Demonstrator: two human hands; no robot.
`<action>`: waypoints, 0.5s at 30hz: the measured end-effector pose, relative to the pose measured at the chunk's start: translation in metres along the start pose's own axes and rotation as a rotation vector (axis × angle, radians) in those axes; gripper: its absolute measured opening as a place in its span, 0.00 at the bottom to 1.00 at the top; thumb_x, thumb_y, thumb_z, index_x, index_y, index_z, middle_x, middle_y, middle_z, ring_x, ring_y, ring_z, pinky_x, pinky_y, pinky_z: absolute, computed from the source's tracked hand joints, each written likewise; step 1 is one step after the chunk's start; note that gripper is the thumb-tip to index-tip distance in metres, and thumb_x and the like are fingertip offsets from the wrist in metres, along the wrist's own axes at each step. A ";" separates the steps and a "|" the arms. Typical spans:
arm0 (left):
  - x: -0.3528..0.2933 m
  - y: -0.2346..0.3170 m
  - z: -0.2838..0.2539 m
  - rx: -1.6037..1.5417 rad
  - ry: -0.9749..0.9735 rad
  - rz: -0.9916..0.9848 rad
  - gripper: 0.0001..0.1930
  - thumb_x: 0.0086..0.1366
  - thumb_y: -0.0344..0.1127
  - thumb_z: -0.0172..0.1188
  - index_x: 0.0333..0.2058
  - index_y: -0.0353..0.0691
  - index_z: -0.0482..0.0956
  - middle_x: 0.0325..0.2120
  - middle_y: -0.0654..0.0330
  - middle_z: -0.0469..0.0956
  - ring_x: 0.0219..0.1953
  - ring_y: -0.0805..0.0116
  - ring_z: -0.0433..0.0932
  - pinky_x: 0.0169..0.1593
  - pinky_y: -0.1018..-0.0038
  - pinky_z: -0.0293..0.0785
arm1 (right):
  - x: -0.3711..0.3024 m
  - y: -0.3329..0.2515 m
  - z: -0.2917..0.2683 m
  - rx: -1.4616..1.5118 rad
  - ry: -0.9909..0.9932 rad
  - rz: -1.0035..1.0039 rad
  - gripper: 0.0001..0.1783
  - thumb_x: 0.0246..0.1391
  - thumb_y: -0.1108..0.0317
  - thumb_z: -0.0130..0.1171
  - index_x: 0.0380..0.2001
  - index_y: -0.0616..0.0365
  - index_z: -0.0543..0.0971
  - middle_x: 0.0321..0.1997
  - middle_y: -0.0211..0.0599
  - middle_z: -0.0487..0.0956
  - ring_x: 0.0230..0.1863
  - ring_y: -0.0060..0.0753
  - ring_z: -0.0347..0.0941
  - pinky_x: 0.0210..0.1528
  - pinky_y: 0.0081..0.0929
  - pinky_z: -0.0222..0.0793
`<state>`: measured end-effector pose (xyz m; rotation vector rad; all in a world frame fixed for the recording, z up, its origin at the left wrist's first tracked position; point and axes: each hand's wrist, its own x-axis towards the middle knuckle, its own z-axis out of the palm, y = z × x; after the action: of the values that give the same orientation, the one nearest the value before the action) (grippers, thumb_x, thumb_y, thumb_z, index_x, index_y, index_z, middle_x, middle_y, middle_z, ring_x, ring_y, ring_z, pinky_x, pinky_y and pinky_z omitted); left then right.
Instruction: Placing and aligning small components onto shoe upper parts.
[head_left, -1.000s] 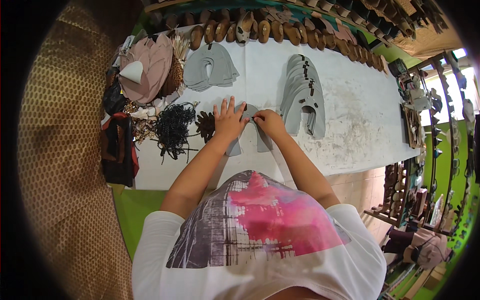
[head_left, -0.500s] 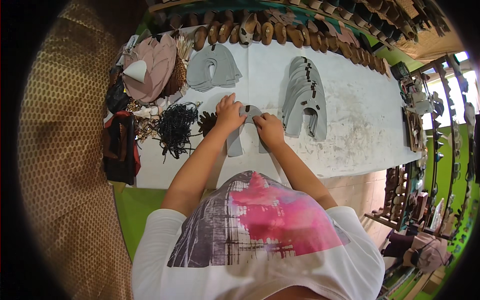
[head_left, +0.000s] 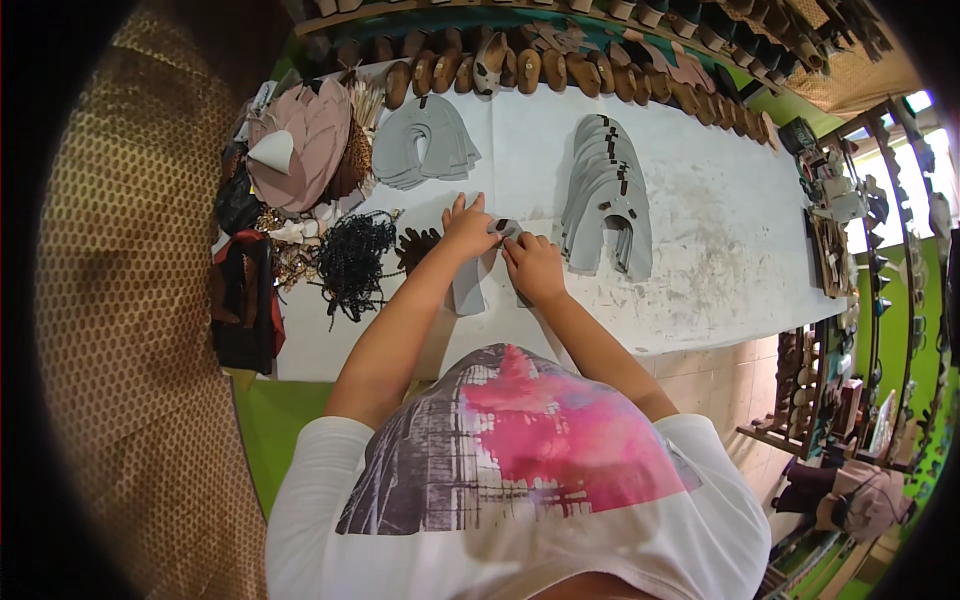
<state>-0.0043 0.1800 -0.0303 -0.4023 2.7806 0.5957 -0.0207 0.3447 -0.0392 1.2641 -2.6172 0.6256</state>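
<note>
Directly in front of me on the table is a grey U-shaped shoe-upper piece (head_left: 467, 288) with a small dark brown tab at the top of its curve. My left hand (head_left: 470, 232) grips the left of the curve between thumb and forefinger, its other fingers raised. On the other side, the bent fingers of my right hand (head_left: 535, 268) press and pinch the curve near the tab, covering much of the piece. Beside my left wrist lies a bunch of dark brown tabs (head_left: 414, 248). Right of my hands is a long overlapped row of tabbed grey uppers (head_left: 608, 185).
More grey uppers (head_left: 425, 140) lie fanned at the back left. Black beaded strands (head_left: 355, 262), a stack of pinkish pieces (head_left: 315, 150) and a dark red-edged bag (head_left: 245, 300) crowd the left. Shoe lasts (head_left: 555, 70) line the back edge. Shelves (head_left: 800, 390) stand at the right.
The right hand has shifted slightly left, closer to the left hand, and its fingers now cover more of the curve. The left hand has moved slightly right.
</note>
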 end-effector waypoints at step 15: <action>-0.028 0.019 -0.010 -0.143 -0.138 -0.130 0.21 0.52 0.59 0.55 0.40 0.57 0.80 0.63 0.55 0.47 0.65 0.46 0.39 0.60 0.45 0.37 | -0.016 0.007 -0.001 0.054 0.040 -0.025 0.10 0.44 0.65 0.56 0.31 0.54 0.78 0.31 0.33 0.71 0.37 0.37 0.67 0.37 0.35 0.63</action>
<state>0.0136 0.1979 -0.0057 -0.5457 2.5672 0.7624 -0.0160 0.3608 -0.0455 1.2836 -2.5652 0.7141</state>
